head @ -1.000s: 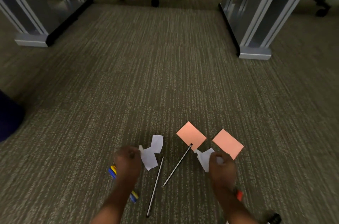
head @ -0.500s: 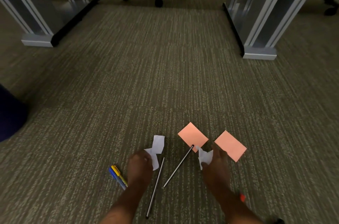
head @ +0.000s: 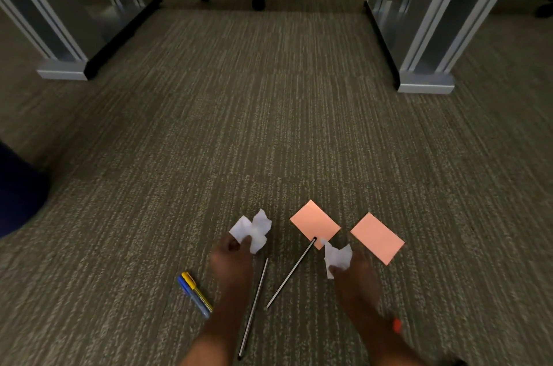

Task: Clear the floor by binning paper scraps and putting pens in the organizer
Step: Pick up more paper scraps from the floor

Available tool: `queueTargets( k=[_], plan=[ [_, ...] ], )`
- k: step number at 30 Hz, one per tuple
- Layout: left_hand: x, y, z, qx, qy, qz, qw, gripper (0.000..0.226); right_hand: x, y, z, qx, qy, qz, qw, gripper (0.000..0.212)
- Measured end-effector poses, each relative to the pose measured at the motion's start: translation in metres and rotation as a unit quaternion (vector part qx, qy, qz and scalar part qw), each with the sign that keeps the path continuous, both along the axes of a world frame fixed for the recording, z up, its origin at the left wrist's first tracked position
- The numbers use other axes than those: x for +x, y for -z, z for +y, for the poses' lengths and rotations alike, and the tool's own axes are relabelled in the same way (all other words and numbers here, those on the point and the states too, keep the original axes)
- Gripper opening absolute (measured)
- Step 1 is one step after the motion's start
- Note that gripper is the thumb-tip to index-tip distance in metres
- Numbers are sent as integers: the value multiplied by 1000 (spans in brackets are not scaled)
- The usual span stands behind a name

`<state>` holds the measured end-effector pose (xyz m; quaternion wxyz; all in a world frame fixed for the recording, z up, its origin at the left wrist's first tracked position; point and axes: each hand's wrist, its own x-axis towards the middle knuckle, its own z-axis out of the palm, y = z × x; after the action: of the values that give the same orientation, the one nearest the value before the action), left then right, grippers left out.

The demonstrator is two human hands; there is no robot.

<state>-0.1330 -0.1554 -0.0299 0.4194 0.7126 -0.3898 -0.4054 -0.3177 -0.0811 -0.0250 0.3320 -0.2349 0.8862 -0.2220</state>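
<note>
My left hand (head: 232, 261) grips a crumpled white paper scrap (head: 254, 228) low over the carpet. A second white scrap (head: 338, 256) is pinched in my right hand (head: 354, 278). Two thin dark pens lie between my hands: one (head: 254, 305) runs along my left forearm, the other (head: 291, 273) slants up to a pink note (head: 314, 222). Another pink note (head: 377, 237) lies to the right. A blue pen (head: 193, 296) and a yellow pen (head: 197, 290) rest side by side left of my left arm. Something red (head: 397, 326) shows beside my right wrist.
Grey table legs stand at the back left (head: 64, 66) and back right (head: 425, 78), with chair castors (head: 257, 3) under the desk between them. A dark blue object (head: 18, 192) sits at the left edge. Ribbed carpet stretches ahead of the notes.
Both hands have closed on their white scraps and raised them off the carpet. The left hand shifted right, uncovering the blue and yellow pens. The view tilted slightly.
</note>
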Motion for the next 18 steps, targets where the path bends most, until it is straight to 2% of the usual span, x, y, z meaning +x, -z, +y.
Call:
queueTargets(
  k=[2, 7, 10, 12, 15, 18],
  plan=[
    [-5, 1, -5, 4, -3, 5, 1000, 19, -1, -10, -4, 8, -14, -1, 1000, 61],
    [-4, 9, 6, 5, -114, 5, 993, 10, -7, -8, -10, 45, -20, -20, 999, 58],
    [-1, 17, 23, -1, -174, -8, 985, 17, -5, -2, -13, 45, -12, -23, 999, 49],
    [-4, 16, 26, -11, -189, 4, 982, 16, -4, 3, -12, 51, -12, -21, 998, 52],
    [-9, 12, 11, -14, -112, -14, 994, 13, -8, 17, -8, 50, -22, -35, 998, 50],
    [-6, 13, -14, 25, -18, -32, 999, 13, -12, 24, -12, 51, -5, -43, 998, 47]
  ],
)
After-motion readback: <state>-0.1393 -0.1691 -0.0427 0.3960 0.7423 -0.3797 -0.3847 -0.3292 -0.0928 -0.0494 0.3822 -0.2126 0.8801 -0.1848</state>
